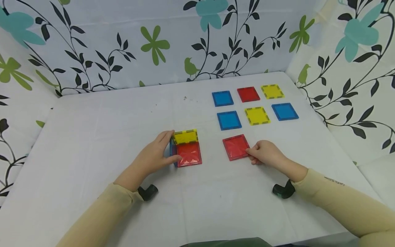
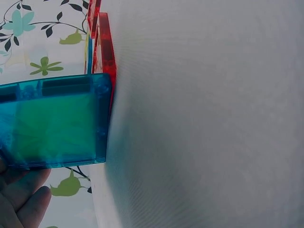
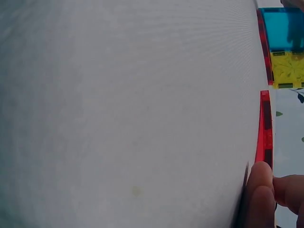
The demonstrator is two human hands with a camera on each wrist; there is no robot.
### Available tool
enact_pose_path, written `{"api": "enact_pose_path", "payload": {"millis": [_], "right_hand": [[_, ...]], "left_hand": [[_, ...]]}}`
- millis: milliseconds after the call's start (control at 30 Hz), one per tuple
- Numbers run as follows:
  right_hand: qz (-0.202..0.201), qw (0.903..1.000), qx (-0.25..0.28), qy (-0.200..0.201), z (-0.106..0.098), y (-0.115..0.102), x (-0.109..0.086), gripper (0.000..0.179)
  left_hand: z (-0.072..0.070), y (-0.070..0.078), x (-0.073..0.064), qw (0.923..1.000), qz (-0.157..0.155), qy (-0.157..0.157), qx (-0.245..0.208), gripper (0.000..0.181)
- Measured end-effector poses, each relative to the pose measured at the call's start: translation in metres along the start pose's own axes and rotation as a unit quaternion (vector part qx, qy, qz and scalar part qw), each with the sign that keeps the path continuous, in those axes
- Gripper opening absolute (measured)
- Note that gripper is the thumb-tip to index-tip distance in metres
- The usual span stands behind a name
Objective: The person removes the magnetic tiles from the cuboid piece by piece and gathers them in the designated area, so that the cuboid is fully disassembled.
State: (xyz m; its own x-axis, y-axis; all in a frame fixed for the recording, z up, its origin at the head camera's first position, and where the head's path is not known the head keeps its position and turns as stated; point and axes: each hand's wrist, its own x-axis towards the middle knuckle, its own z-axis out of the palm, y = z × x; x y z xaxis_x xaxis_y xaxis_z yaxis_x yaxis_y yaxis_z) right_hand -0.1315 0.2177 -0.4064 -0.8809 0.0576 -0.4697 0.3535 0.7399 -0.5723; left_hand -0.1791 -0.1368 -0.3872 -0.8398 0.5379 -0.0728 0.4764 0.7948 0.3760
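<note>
Magnetic tiles lie on the white table. In the head view a red tile (image 1: 189, 154) lies flat, with a yellow tile (image 1: 186, 136) standing along its far edge and a blue tile (image 1: 173, 151) upright along its left edge. My left hand (image 1: 154, 155) holds the blue tile from the left, fingers by the far corner and thumb at the near one. The left wrist view shows this blue tile (image 2: 57, 123) broadside above the fingertips. To the right, my right hand (image 1: 266, 155) pinches another red tile (image 1: 236, 147) by its right edge between thumb and fingers.
Two rows of loose flat tiles lie at the back right: a blue tile (image 1: 223, 98), a red one (image 1: 248, 94) and a yellow one (image 1: 272, 91) behind, with a blue (image 1: 229, 120), a yellow (image 1: 257, 116) and a blue (image 1: 285, 111) in front. Patterned cloth (image 1: 123, 44) hangs behind.
</note>
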Motion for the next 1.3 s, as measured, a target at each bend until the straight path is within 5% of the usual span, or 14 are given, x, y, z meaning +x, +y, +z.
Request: {"api": "enact_pose_path", "payload": {"millis": [333, 533, 733, 967, 1300], "right_hand": [[-0.012, 0.9985, -0.050, 0.016, -0.004, -0.003, -0.001, 0.028], [-0.123, 0.9814, -0.115, 0.092, 0.000, -0.038, -0.007, 0.022], [-0.223, 0.9623, -0.134, 0.080, 0.020, -0.100, 0.003, 0.033], [-0.227, 0.9691, -0.089, 0.036, 0.040, -0.144, 0.031, 0.038], [-0.241, 0.9572, -0.144, 0.068, 0.046, -0.151, 0.034, 0.025]], "left_hand": [[-0.002, 0.001, 0.003, 1.0000, -0.001, -0.004, -0.002, 0.093], [-0.002, 0.002, 0.003, 1.0000, 0.000, -0.005, -0.003, 0.093], [-0.001, 0.002, 0.001, 0.9999, -0.010, -0.006, -0.003, 0.093], [0.003, 0.001, 0.000, 0.9998, -0.014, 0.003, -0.014, 0.092], [0.004, 0.002, 0.001, 0.9996, 0.009, 0.023, -0.014, 0.092]]}}
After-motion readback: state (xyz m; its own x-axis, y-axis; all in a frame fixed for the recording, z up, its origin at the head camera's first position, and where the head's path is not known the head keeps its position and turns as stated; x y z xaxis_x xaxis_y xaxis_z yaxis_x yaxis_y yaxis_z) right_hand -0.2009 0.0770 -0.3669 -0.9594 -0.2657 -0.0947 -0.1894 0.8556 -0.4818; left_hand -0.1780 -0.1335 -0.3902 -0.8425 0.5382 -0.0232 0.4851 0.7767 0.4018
